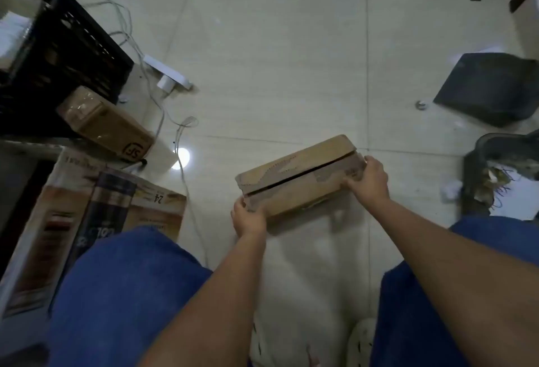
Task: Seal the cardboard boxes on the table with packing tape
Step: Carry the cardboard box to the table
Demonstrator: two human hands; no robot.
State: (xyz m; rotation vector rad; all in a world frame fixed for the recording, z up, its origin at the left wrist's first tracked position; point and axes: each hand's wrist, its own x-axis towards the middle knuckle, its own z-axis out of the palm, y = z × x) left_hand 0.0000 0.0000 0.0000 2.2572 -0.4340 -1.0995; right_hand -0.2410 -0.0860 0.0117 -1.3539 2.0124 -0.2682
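A flat brown cardboard box [297, 174] is held above the tiled floor between my knees. Its two top flaps meet along a dark gap down the middle, and old tape patches show on them. My left hand [248, 218] grips the box's near left end, thumb on top. My right hand [369, 181] grips the right end with fingers curled over the edge. No packing tape roll is in view.
A second brown box [105, 123] marked SF lies at left against a black plastic crate [58, 54]. A printed carton [87, 221] lies beside my left knee. A white power strip [169, 73] and cables cross the floor. A dark mat [493, 88] and a bin [495, 174] are at right.
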